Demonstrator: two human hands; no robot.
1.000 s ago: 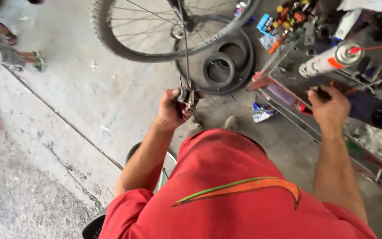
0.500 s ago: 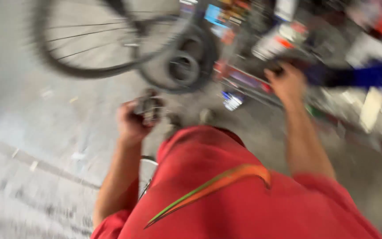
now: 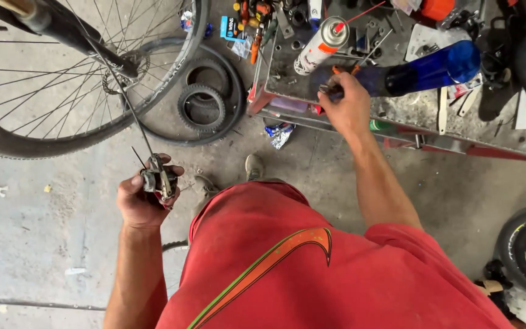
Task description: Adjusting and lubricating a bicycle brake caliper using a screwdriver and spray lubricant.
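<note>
While two hands (image 3: 147,198) work: one brake caliper (image 3: 158,180), one spray can (image 3: 322,44).

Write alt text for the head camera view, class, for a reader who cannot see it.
A person in a red shirt holds a small metal bicycle part with a cable in the left hand, while the right hand grips an orange-handled tool on a cluttered workbench. A bicycle wheel stands upper left, above loose tyres on the concrete floor.
</note>
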